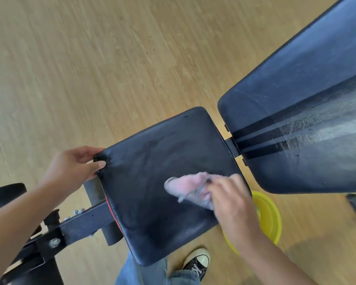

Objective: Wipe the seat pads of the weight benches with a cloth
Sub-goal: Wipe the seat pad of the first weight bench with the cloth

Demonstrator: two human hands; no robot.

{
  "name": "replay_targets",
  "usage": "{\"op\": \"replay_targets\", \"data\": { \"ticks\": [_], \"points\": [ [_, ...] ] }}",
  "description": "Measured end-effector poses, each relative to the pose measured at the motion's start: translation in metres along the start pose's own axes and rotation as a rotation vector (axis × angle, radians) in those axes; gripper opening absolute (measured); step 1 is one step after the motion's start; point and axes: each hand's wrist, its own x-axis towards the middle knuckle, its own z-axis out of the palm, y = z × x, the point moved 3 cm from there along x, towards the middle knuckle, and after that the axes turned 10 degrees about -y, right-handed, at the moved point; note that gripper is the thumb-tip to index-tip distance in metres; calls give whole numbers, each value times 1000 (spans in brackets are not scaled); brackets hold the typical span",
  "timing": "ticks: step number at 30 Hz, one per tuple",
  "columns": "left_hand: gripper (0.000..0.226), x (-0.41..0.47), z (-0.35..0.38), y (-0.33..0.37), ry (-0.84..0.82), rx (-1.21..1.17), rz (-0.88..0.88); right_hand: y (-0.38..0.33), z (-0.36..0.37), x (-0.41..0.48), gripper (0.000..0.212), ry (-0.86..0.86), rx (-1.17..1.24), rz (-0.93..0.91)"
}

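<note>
A black seat pad (156,173) of a weight bench fills the middle of the view, dull with wipe streaks. My right hand (232,204) presses a pink cloth (188,187) flat on the pad's right part; the cloth is blurred. My left hand (72,167) grips the pad's left corner, thumb on top and fingers curled around the edge. The bench's long back pad (296,103), black with dark stripes and a worn grey patch, stretches off to the upper right.
A yellow basin (269,217) stands on the wooden floor under my right wrist. The bench's black metal frame (80,223) with foam rollers runs to the lower left. My shoe (197,262) and jeans are below the pad.
</note>
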Motion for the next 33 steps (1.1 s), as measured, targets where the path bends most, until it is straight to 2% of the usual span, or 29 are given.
{"op": "replay_targets", "data": {
  "ticks": [2, 4, 7, 9, 11, 15, 18, 20, 22, 24, 26, 27, 29, 31, 33],
  "points": [
    [29, 0, 0, 1, -2, -8, -3, 1, -1, -4, 18, 122, 11, 243],
    [29, 0, 0, 2, -12, -8, 3, -38, 15, -21, 18, 165, 69, 317],
    [29, 2, -2, 2, -13, -2, 10, -91, 39, -50, 19, 58, 223, 78],
    [28, 2, -2, 2, -25, -3, 8, -93, 41, -56, 12, -80, 205, -99],
    [28, 2, -3, 2, -40, -21, 12, -83, 34, -52, 12, -188, 126, -202],
    [36, 3, -5, 1, -54, -1, 12, -79, 32, -40, 12, -242, 81, -105],
    [45, 2, -7, -1, -51, 38, 15, -90, 38, -47, 17, -277, 83, -169],
    [45, 2, -7, 0, -54, 36, 22, -71, 25, -45, 18, -283, 86, -200],
    [46, 2, -5, 3, -57, 41, 23, -30, 7, -32, 15, -179, 102, -50],
    [47, 1, -6, 4, -51, 47, 21, 16, -6, -23, 11, 36, 119, 237],
    [49, 0, -5, 4, -54, 43, 11, 20, -4, -31, 8, 201, 175, 476],
    [50, 0, -4, 5, -57, 39, 5, 2, 8, -40, 7, 218, 202, 494],
    [48, -2, -4, 8, -59, 53, -12, -62, 42, -61, 7, 96, 251, 322],
    [36, -2, -4, 8, -51, 62, -27, -119, 62, -81, 9, -111, 244, 32],
    [29, -2, -3, 8, -37, 53, -33, -110, 58, -78, 13, -138, 209, -147]
  ]
}}
